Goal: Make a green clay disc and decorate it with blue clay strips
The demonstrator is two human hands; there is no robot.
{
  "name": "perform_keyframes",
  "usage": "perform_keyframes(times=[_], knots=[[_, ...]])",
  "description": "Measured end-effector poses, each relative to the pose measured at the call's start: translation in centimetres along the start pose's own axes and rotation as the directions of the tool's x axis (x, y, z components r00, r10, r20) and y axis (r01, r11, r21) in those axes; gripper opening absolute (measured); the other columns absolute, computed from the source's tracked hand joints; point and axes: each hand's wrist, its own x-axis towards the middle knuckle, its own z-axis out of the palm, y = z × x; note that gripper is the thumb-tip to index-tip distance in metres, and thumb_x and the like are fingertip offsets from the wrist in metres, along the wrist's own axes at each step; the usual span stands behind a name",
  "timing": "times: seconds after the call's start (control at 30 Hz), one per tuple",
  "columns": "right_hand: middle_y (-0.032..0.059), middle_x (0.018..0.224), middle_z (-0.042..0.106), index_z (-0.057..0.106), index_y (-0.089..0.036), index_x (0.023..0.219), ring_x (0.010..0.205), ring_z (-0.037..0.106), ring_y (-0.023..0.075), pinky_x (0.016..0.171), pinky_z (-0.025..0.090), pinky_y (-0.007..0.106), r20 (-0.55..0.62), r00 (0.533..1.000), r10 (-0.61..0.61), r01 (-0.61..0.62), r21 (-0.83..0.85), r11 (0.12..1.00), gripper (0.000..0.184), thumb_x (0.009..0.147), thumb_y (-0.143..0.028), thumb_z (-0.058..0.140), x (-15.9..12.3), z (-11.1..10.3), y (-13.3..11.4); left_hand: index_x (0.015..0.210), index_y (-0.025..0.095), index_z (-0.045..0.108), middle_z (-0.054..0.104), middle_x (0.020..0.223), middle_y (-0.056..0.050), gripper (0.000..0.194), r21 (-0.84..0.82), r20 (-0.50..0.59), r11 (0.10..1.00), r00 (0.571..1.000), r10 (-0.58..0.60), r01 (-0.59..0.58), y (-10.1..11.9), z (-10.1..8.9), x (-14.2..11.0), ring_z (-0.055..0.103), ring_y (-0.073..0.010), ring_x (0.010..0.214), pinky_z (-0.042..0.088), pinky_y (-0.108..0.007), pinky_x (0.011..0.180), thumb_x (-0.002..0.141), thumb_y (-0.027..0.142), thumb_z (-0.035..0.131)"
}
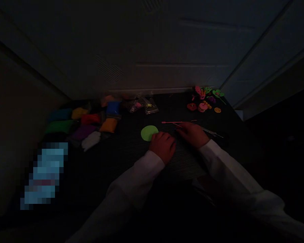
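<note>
Bending at the wrist, the person's left hand (162, 146) lies low over the worktop (126, 148), back upward and fingers loosely curled, its fingertips at the right edge of a flat, light-green disc (148, 133). Whether those fingers pinch the disc or merely rest on it cannot be told. The left forearm comes up from the lower left in a pale sleeve.

The right hand (193, 135) lies to the right of the disc, apart from the left hand, its back also upward and its fingers bent and pointing left. A thin strip (176, 125) meets its fingertips; whether they grip it is too dark to tell. The right forearm slants in from the lower right, also in a pale sleeve.

Just beyond the right fingers lies a slender pink stick (171, 122), roughly crosswise. Scissors (210, 132) lie beside the right hand on its outer side, their dark handles barely visible.

Farther out, at the far right of the worktop, small colourful pieces are grouped: a green flower (218, 93), a red piece (192, 106), a round pink piece (203, 107) and an orange disc (217, 110). Clear bags (150, 105) lie near the back edge. At the left are coloured packets, among them blue (113, 108), red (90, 118), green (58, 127) and white (91, 141).
</note>
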Motion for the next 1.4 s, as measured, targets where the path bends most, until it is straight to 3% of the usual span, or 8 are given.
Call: perform_keyframes(times=[0.27, 0.53, 0.73, 0.87, 0.97, 1.07, 1.17, 1.4], knots=[[0.0058, 0.104, 0.06, 0.048, -0.02, 0.117, 0.09, 0.055, 0.0154, 0.076, 0.039, 0.026, -0.058, 0.998, -0.018, 0.015, -0.04, 0.999, 0.038, 0.085, -0.037, 0.036, -0.1, -0.9, 0.3, 0.095, 0.021, 0.059, 0.06, 0.093, -0.004, 0.023, -0.014, -0.005, 1.0, 1.0, 0.008, -0.008, -0.5, -1.0, -0.9, 0.047, -0.0228, 0.092, 0.033, -0.039, 0.079, 0.079, 0.032, 0.046], [0.0126, 0.1, 0.059, 0.049, -0.018, 0.117, 0.088, 0.053, 0.0259, 0.071, 0.035, 0.04, -0.21, 0.94, 0.27, -0.339, -0.469, 0.815, 0.039, 0.085, -0.03, 0.031, -3.2, -3.2, 7.2, 0.094, 0.023, 0.062, 0.062, 0.096, -0.004, 0.023, 0.029, -0.052, 0.996, 0.995, -0.081, 0.083, -3.0, -2.3, -3.9, 0.047, -0.0242, 0.094, 0.032, -0.041, 0.08, 0.077, 0.034, 0.05], [0.0128, 0.109, 0.055, 0.052, -0.019, 0.115, 0.094, 0.05, 0.0267, 0.069, 0.036, 0.038, -0.204, 0.927, 0.315, -0.375, -0.45, 0.811, 0.039, 0.082, -0.029, 0.034, -3.8, -2.6, 8.2, 0.086, 0.027, 0.064, 0.063, 0.093, -0.001, 0.017, 0.015, -0.01, 0.998, 0.998, -0.054, 0.054, -2.5, -1.8, -3.6, 0.047, -0.0221, 0.093, 0.031, -0.041, 0.079, 0.078, 0.032, 0.05], [0.0115, 0.109, 0.055, 0.052, -0.018, 0.114, 0.097, 0.048, 0.0278, 0.072, 0.035, 0.039, -0.327, 0.903, 0.279, -0.398, -0.394, 0.828, 0.039, 0.081, -0.033, 0.037, -3.9, -2.9, 7.4, 0.083, 0.026, 0.064, 0.063, 0.092, 0.001, 0.016, -0.001, -0.028, 0.999, 0.998, -0.053, 0.053, -2.7, -2.3, -3.8, 0.047, -0.0206, 0.094, 0.029, -0.04, 0.082, 0.079, 0.032, 0.049], [0.0105, 0.104, 0.057, 0.054, -0.018, 0.113, 0.095, 0.048, 0.0242, 0.075, 0.032, 0.038, -0.356, 0.92, 0.162, -0.29, -0.344, 0.893, 0.037, 0.083, -0.033, 0.036, -4.8, -2.9, 5.0, 0.084, 0.026, 0.064, 0.063, 0.092, 0.001, 0.017, 0.006, -0.025, 0.998, 0.998, -0.057, 0.057, -3.2, -2.6, -4.4, 0.046, -0.021, 0.094, 0.03, -0.04, 0.082, 0.079, 0.032, 0.049], [0.0085, 0.097, 0.058, 0.05, -0.02, 0.118, 0.09, 0.048, 0.0214, 0.079, 0.029, 0.038, -0.172, 0.984, -0.037, -0.023, -0.332, 0.943, 0.039, 0.085, -0.033, 0.034, -6.1, -1.8, 1.0, 0.085, 0.025, 0.064, 0.063, 0.092, -0.001, 0.018, 0.023, -0.021, 0.998, 0.998, -0.06, 0.06, -3.5, -2.5, -5.0, 0.047, -0.0218, 0.093, 0.03, -0.04, 0.08, 0.079, 0.031, 0.048], [0.0057, 0.091, 0.058, 0.045, -0.024, 0.123, 0.083, 0.048, 0.0196, 0.079, 0.027, 0.039, 0.027, 0.987, -0.158, 0.159, -0.283, 0.946, 0.041, 0.085, -0.035, 0.034, -7.3, -0.2, -2.4, 0.088, 0.025, 0.064, 0.063, 0.092, -0.001, 0.019, 0.033, -0.039, 0.998, 0.998, -0.055, 0.056, -3.4, -2.2, -5.3, 0.047, -0.0225, 0.094, 0.031, -0.041, 0.081, 0.08, 0.031, 0.048], [0.0058, 0.091, 0.057, 0.041, -0.024, 0.125, 0.082, 0.046, 0.0201, 0.079, 0.025, 0.04, 0.088, 0.981, -0.171, 0.189, -0.291, 0.938, 0.043, 0.086, -0.037, 0.033, -7.9, 1.3, -3.1, 0.086, 0.024, 0.064, 0.064, 0.087, -0.002, 0.016, 0.093, -0.168, 0.995, 0.985, 0.036, -0.02, -3.1, -1.5, -5.5, 0.051, -0.0214, 0.087, 0.032, -0.041, 0.077, 0.078, 0.029, 0.05]])
